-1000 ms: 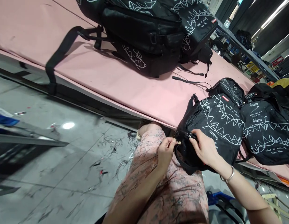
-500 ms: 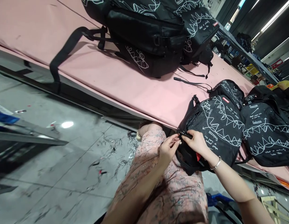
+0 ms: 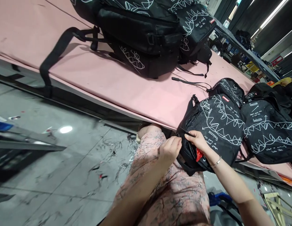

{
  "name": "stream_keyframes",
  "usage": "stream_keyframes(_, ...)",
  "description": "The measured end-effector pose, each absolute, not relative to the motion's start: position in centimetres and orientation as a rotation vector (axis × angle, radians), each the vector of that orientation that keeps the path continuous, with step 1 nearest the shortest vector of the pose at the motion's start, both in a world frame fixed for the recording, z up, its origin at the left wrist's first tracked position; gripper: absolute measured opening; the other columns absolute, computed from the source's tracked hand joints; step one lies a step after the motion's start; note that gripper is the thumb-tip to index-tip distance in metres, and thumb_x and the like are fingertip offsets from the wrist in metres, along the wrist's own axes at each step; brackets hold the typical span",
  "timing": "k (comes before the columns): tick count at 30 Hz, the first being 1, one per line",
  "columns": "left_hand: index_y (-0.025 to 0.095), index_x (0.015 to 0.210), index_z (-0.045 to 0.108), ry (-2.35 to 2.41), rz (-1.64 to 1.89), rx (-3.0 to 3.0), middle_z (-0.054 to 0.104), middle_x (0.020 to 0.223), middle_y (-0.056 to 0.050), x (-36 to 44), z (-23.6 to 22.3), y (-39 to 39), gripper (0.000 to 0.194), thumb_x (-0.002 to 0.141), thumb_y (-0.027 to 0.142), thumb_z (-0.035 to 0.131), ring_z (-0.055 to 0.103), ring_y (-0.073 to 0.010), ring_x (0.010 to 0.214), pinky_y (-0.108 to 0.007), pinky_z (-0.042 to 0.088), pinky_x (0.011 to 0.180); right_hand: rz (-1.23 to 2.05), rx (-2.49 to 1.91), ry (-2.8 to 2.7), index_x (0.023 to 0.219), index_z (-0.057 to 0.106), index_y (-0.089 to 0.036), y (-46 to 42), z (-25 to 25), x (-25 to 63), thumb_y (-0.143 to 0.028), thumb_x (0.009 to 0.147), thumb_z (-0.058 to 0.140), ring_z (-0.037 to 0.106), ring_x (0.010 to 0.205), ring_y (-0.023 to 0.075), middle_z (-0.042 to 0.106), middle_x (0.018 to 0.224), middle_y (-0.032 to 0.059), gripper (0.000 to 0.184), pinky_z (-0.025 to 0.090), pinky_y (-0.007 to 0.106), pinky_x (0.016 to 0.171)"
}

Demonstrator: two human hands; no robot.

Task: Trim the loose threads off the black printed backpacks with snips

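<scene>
A black backpack with white scribbles and lettering lies on the pink-topped table, its near end hanging over the edge against my lap. My left hand is closed at that near end, fingertips pressed together; whatever they pinch is hidden. Just to the right, my right hand is closed around a slim black tool whose thin end points left; its kind is unclear. A red piece shows below my right hand, against the bag's dark side.
More printed black backpacks lie farther right and at the back of the pink table. A loose strap hangs over the front edge. Thread scraps litter the tiled floor. A metal frame stands at left.
My left hand has closed more, its knuckles turned up. My right hand has shifted slightly, and the tool now shows a thinner outline. More of the red piece shows. The view has moved slightly.
</scene>
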State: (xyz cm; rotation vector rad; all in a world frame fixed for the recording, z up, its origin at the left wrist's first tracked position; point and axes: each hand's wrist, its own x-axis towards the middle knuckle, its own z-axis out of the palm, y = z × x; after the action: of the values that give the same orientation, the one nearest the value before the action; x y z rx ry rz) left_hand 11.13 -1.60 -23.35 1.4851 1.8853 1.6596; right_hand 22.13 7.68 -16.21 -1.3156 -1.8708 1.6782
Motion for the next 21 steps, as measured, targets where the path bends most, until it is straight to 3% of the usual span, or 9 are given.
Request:
stream_keyframes(8, 0.020, 0.081, 0.055, 1.936, 1.745, 1.061, 0.063, 0.072, -0.002, 11.8, -23.8, -2.0, 0.010, 0.084, 0.026, 0.048, 0.060, -0.0140, 0.065, -0.026, 0.050, 0.061, 1.728, -1.344, -1.793, 0.053, 0.038, -0.019, 8.0, -16.9, 22.4, -0.055, 0.061, 0.067, 0.019, 0.044, 0.0051, 0.027, 0.048, -0.0085, 0.046, 0.012, 0.023, 0.043)
stream_keyframes(13, 0.020, 0.080, 0.055, 1.786, 1.772, 0.985, 0.062, 0.079, -0.002, 10.6, -22.9, -2.5, 0.024, 0.090, 0.026, 0.033, 0.060, -0.0133, 0.074, -0.027, 0.052, 0.070, 1.775, -1.356, -1.757, 0.055, 0.039, -0.019, 8.0, -17.0, 22.5, -0.053, 0.062, 0.067, 0.020, 0.042, 0.0046, 0.029, 0.048, -0.0086, 0.045, 0.012, 0.022, 0.042)
stream_keyframes(17, 0.019, 0.100, 0.057, 1.676, 1.750, 1.061, 0.063, 0.090, -0.004, 10.7, -23.0, -2.0, 0.023, 0.080, 0.031, 0.055, 0.061, -0.0141, 0.077, -0.027, 0.052, 0.070, 1.788, -1.370, -1.718, 0.054, 0.036, -0.020, 8.0, -16.9, 22.3, -0.053, 0.060, 0.069, 0.017, 0.041, 0.0039, 0.027, 0.046, -0.0096, 0.047, 0.009, 0.023, 0.041)
stream_keyframes(21, 0.020, 0.089, 0.061, 1.618, 1.719, 1.164, 0.063, 0.082, -0.001, 11.5, -23.1, -1.5, 0.014, 0.077, 0.029, 0.061, 0.060, -0.0139, 0.074, -0.027, 0.051, 0.069, 1.840, -1.377, -1.673, 0.053, 0.034, -0.020, 8.0, -16.6, 22.0, -0.053, 0.058, 0.069, 0.016, 0.039, 0.0034, 0.026, 0.045, -0.0101, 0.048, 0.008, 0.023, 0.040)
